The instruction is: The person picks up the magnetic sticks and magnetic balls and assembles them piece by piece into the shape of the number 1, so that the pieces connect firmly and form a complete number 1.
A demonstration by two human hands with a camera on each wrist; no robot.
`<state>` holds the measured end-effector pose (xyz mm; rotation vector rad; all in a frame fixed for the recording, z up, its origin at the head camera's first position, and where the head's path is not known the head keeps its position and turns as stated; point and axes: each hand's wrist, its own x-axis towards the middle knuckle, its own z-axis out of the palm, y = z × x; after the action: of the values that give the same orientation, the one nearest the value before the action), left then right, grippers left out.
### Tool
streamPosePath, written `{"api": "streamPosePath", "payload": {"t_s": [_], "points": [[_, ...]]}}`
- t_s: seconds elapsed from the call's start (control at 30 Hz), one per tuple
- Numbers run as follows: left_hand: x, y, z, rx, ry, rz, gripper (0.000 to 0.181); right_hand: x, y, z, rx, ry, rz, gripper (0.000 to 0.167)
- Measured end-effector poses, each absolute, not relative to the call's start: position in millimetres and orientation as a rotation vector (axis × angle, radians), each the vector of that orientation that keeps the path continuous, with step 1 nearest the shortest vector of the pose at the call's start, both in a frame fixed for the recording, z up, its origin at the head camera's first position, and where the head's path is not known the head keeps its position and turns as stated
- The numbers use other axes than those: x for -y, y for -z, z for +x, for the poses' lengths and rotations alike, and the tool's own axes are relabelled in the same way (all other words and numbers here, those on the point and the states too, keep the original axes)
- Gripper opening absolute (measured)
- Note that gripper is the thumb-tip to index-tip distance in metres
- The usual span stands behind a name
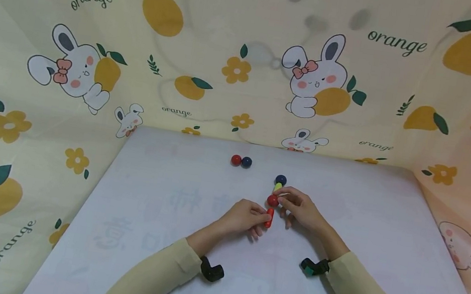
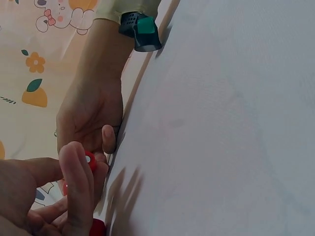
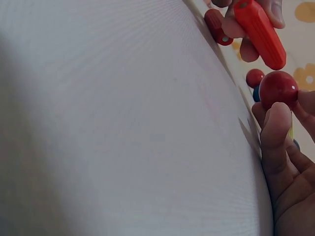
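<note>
My left hand [image 1: 244, 217] pinches a red rod [image 1: 269, 218] between thumb and fingers. Just beyond the rod's upper end, my right hand [image 1: 304, 213] grips a red ball [image 1: 272, 201]. A yellow-green rod [image 1: 277, 187] runs from that ball to a dark blue ball [image 1: 281, 179]. In the right wrist view, the red rod [image 3: 261, 34] points its lower end at the red ball [image 3: 278, 89]; whether they touch, I cannot tell. A darker red piece [image 3: 218, 27] with a pale spot shows beside the left fingers. Fingers partly cover red parts in the left wrist view.
Farther back on the white table [image 1: 167, 172], a loose red ball [image 1: 236, 160] and a dark blue ball [image 1: 246, 162] lie side by side. A patterned cloth [image 1: 213, 52] rises behind the table and at its sides.
</note>
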<state>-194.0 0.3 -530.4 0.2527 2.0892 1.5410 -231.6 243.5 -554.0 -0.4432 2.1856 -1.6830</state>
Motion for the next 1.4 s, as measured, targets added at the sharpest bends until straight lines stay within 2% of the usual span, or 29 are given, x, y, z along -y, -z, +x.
{"api": "streamPosePath", "payload": {"t_s": [1.4], "points": [[-0.5, 532.2, -197.7, -2.163, -1.475, 0.235, 0.029, -243.7, 556.6, -231.7, -2.179, 1.663, -0.485, 0.030]]}}
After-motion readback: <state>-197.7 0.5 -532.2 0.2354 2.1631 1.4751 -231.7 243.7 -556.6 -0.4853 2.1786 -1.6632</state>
